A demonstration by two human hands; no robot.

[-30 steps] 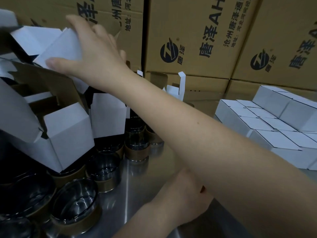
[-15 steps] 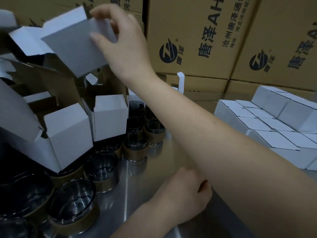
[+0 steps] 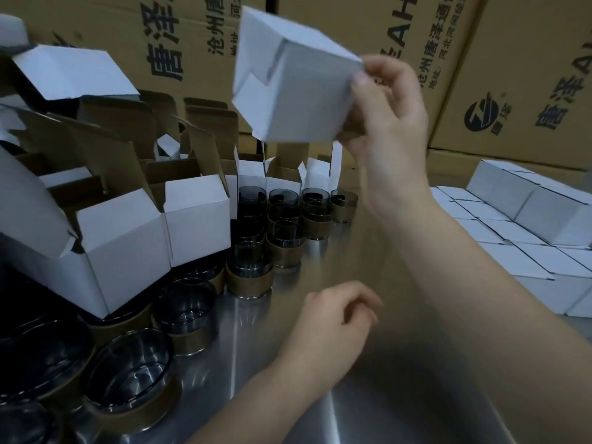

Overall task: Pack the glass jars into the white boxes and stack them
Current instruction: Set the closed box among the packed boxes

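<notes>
My right hand [image 3: 390, 123] grips a white box [image 3: 298, 94] in the air, in the upper middle of the frame. My thumb presses its near right corner and my fingers are curled behind its right end. The box is tilted. Its end with the folded, interlocked flaps faces the left of the frame, and the opposite end sits against my palm, where a sliver of brown inside shows. So its flap-to-mouth axis runs roughly left to right, dipping toward the lower left. It looks close to cubic, and no side is plainly longer.

My left hand [image 3: 333, 322] is low over the table [image 3: 416, 363] in the lower middle, with its fingers loosely curled around nothing. I cannot tell whether it touches the surface.

Left of that hand, glass jars [image 3: 285, 241] with brown bands stand upright in rows on the steel. The rows run from the lower left corner back toward the centre. Open white boxes [image 3: 195, 219] with their flaps up crowd the left side, some leaning over the jars. Closed white boxes [image 3: 519, 245] are stacked at the right edge. Brown cartons [image 3: 528, 91] with printed characters fill the background.
</notes>
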